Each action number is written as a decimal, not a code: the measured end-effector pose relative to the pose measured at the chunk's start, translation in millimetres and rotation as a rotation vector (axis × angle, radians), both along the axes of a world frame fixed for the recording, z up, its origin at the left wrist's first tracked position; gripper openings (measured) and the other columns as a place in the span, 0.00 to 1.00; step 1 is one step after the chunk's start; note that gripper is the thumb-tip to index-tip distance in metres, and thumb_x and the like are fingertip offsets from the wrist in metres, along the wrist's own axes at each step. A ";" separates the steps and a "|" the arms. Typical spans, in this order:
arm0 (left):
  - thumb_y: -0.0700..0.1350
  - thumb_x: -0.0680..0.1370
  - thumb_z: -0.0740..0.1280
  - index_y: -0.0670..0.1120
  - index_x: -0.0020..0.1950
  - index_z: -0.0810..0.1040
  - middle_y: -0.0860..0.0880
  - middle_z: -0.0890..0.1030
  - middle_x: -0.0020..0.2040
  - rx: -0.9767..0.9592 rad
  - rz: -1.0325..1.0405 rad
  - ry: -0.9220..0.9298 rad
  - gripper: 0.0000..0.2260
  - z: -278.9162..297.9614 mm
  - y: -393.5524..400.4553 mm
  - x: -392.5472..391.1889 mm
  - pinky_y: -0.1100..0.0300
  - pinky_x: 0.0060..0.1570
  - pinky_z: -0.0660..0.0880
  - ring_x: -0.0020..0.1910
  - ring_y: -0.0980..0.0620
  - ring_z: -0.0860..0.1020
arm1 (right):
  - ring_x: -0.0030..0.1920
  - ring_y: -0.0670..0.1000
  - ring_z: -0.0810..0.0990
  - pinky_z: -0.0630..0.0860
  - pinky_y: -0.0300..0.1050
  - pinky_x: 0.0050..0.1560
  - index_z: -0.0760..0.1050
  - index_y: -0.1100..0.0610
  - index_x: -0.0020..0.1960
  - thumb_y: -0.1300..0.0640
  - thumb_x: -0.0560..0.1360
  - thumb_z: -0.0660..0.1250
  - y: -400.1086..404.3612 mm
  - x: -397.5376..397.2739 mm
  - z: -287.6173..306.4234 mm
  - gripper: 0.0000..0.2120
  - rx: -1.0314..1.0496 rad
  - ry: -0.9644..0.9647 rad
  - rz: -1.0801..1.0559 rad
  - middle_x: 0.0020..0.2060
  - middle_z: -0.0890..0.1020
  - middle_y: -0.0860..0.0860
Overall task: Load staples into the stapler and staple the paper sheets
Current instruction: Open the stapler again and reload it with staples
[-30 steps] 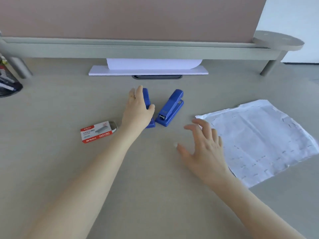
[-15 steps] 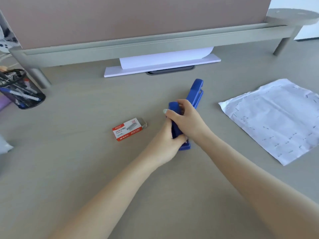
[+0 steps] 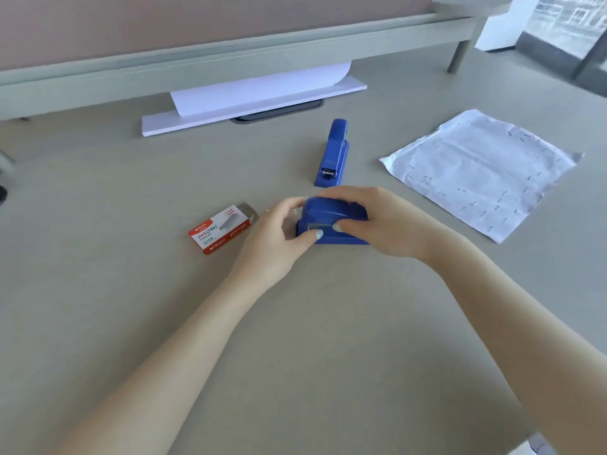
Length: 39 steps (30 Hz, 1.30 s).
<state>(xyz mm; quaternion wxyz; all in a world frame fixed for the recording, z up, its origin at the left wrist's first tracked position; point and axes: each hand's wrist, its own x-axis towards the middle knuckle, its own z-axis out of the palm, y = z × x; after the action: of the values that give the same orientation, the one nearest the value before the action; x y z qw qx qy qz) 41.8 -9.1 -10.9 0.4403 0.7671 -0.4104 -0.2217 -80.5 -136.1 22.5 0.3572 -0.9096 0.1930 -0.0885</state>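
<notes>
I see a wide grey-beige desk (image 3: 138, 323) filling most of my view, matte and evenly lit. Both hands meet near its middle on a blue stapler (image 3: 331, 221): my left hand (image 3: 279, 234) curls round its left end, thumb tip against the front face just beside a small metal slot, and my right hand (image 3: 377, 221) wraps over the top and right side, thumb pressed on the same face. The stapler sits low at the desk, though I cannot tell whether its base touches the surface. Just left of the left hand lies a red-and-white staple box (image 3: 220, 229), its tray slid partly out at the far end. Beyond the hands a second stapler (image 3: 333, 152), also blue, lies flat on the desk with its nose towards me, apart from both hands. To the right the paper (image 3: 483, 169) rests flat and creased, dotted with many staples, well apart from the held stapler. At the far edge a grey shelf rail (image 3: 230, 60) runs across on legs, backed by a dull pink panel (image 3: 197, 21). Under the rail a white board (image 3: 253, 108) lies flat with a curled white sheet (image 3: 262, 87) on it, and a dark slot (image 3: 279, 113) shows just behind its near edge. At the upper right I see a white wall and a window (image 3: 568, 24).
</notes>
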 end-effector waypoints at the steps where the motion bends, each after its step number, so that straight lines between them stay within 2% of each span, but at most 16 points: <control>1: 0.46 0.73 0.69 0.52 0.60 0.73 0.57 0.79 0.54 -0.004 0.000 -0.016 0.16 -0.6 0.4 -2.1 0.71 0.49 0.70 0.53 0.61 0.76 | 0.55 0.48 0.76 0.69 0.50 0.64 0.71 0.43 0.62 0.63 0.74 0.61 -0.8 -2.2 -1.4 0.21 -0.005 -0.008 0.040 0.54 0.79 0.42; 3: 0.45 0.73 0.69 0.50 0.55 0.75 0.55 0.81 0.49 -0.007 0.013 -0.019 0.11 -0.1 2.6 -7.1 0.65 0.48 0.72 0.50 0.56 0.78 | 0.58 0.44 0.73 0.51 0.58 0.73 0.70 0.40 0.60 0.64 0.74 0.60 -1.8 -3.0 -1.7 0.22 -0.071 0.015 0.080 0.53 0.77 0.36; 5: 0.44 0.73 0.69 0.47 0.50 0.75 0.52 0.82 0.45 -0.015 0.029 -0.010 0.08 -0.9 6.2 -14.9 0.65 0.41 0.71 0.45 0.52 0.79 | 0.61 0.42 0.69 0.38 0.60 0.72 0.70 0.37 0.56 0.67 0.73 0.59 1.4 -2.9 0.5 0.25 -0.065 0.028 0.124 0.52 0.74 0.33; 7: 0.43 0.72 0.69 0.45 0.47 0.74 0.50 0.82 0.42 -0.038 0.083 -0.013 0.06 -4.2 9.9 -25.0 0.60 0.39 0.71 0.43 0.49 0.79 | 0.60 0.44 0.69 0.40 0.60 0.72 0.70 0.37 0.52 0.65 0.71 0.61 6.7 -1.6 -0.4 0.22 -0.058 0.000 0.164 0.53 0.76 0.37; 9: 0.40 0.72 0.67 0.44 0.47 0.75 0.51 0.82 0.41 -0.054 0.147 -0.024 0.05 -7.3 11.9 -32.1 0.55 0.43 0.74 0.44 0.49 0.80 | 0.55 0.46 0.70 0.52 0.56 0.71 0.72 0.43 0.50 0.55 0.69 0.67 14.1 2.6 -5.4 0.12 -0.129 -0.047 0.174 0.49 0.77 0.41; 10: 0.39 0.72 0.66 0.44 0.48 0.76 0.51 0.82 0.41 -0.056 0.174 -0.032 0.06 -8.1 12.0 -33.0 0.51 0.45 0.76 0.44 0.49 0.80 | 0.52 0.47 0.70 0.57 0.52 0.68 0.72 0.46 0.49 0.49 0.68 0.69 17.6 6.0 -9.2 0.11 -0.174 -0.073 0.160 0.46 0.76 0.40; 12: 0.39 0.72 0.64 0.46 0.48 0.77 0.52 0.82 0.40 -0.053 0.217 -0.044 0.07 -8.3 10.6 -31.0 0.46 0.46 0.77 0.43 0.48 0.80 | 0.49 0.47 0.71 0.62 0.44 0.60 0.73 0.48 0.48 0.39 0.66 0.69 22.4 12.6 -17.1 0.17 -0.265 -0.144 0.107 0.40 0.73 0.38; 14: 0.40 0.72 0.64 0.48 0.49 0.78 0.54 0.81 0.39 -0.048 0.253 -0.055 0.08 -7.6 5.6 -27.5 0.47 0.47 0.77 0.43 0.50 0.80 | 0.47 0.48 0.72 0.61 0.42 0.55 0.73 0.48 0.47 0.34 0.65 0.65 20.5 17.4 -23.1 0.20 -0.357 -0.221 0.031 0.39 0.75 0.40; 19: 0.45 0.72 0.66 0.51 0.52 0.78 0.53 0.82 0.45 -0.052 0.304 -0.060 0.09 -4.0 -13.1 -21.4 0.50 0.48 0.77 0.47 0.54 0.80 | 0.44 0.50 0.75 0.64 0.44 0.51 0.74 0.50 0.47 0.34 0.67 0.65 9.1 21.3 -32.7 0.20 -0.406 -0.302 -0.205 0.42 0.80 0.44; 23: 0.44 0.72 0.66 0.48 0.50 0.79 0.51 0.82 0.43 0.020 0.219 -0.087 0.08 -2.4 -19.6 -16.1 0.54 0.45 0.75 0.45 0.52 0.80 | 0.45 0.50 0.76 0.60 0.41 0.49 0.75 0.51 0.46 0.35 0.66 0.68 2.0 17.0 -34.1 0.20 -0.357 -0.324 -0.209 0.42 0.81 0.44; 27: 0.45 0.71 0.70 0.46 0.47 0.80 0.50 0.83 0.42 -0.022 0.186 -0.047 0.06 -2.5 -19.5 -20.5 0.58 0.43 0.75 0.43 0.55 0.81 | 0.45 0.47 0.77 0.66 0.43 0.53 0.77 0.50 0.44 0.36 0.64 0.69 -2.2 12.5 -28.3 0.19 -0.189 -0.353 -0.201 0.42 0.82 0.43; 29: 0.45 0.70 0.72 0.46 0.44 0.80 0.50 0.84 0.40 -0.033 0.185 -0.035 0.05 -3.0 -19.0 -21.6 0.57 0.44 0.76 0.42 0.54 0.82 | 0.43 0.47 0.78 0.72 0.49 0.53 0.76 0.49 0.42 0.35 0.62 0.67 -3.4 10.0 -22.4 0.19 -0.006 -0.384 -0.217 0.39 0.81 0.42; 31: 0.45 0.69 0.73 0.46 0.42 0.80 0.50 0.84 0.40 -0.037 0.194 -0.046 0.05 -3.2 -19.3 -21.7 0.56 0.45 0.76 0.42 0.53 0.81 | 0.41 0.46 0.79 0.76 0.48 0.50 0.77 0.49 0.41 0.37 0.61 0.68 -6.7 7.7 -17.4 0.17 0.184 -0.423 -0.214 0.36 0.81 0.42; 35: 0.45 0.69 0.73 0.47 0.41 0.80 0.51 0.83 0.40 -0.036 0.203 -0.056 0.05 -3.6 -19.5 -22.8 0.59 0.42 0.74 0.41 0.52 0.81 | 0.31 0.38 0.72 0.68 0.28 0.36 0.74 0.50 0.36 0.49 0.69 0.69 -10.7 0.6 -7.3 0.07 0.449 -0.549 -0.265 0.26 0.75 0.38; 37: 0.46 0.69 0.73 0.47 0.41 0.80 0.51 0.83 0.40 -0.023 0.204 -0.069 0.05 -3.7 -19.2 -23.8 0.58 0.42 0.75 0.41 0.52 0.81 | 0.30 0.38 0.70 0.65 0.32 0.35 0.74 0.53 0.36 0.48 0.72 0.65 -16.5 -3.8 -3.9 0.10 0.595 -0.634 -0.339 0.24 0.72 0.39; 39: 0.46 0.69 0.73 0.46 0.41 0.80 0.50 0.83 0.40 -0.018 0.203 -0.075 0.05 -4.1 -19.4 -23.7 0.56 0.43 0.76 0.41 0.51 0.80 | 0.32 0.40 0.71 0.64 0.37 0.38 0.77 0.55 0.41 0.44 0.71 0.62 -24.2 -5.3 -2.7 0.15 0.742 -0.703 -0.396 0.26 0.73 0.39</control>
<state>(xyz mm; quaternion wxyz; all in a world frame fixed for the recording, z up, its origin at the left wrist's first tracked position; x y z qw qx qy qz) 18.1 -28.5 -15.0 0.4517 0.8085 -0.3488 -0.1436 -85.8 -160.3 19.9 0.6735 -0.5845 0.2478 -0.3786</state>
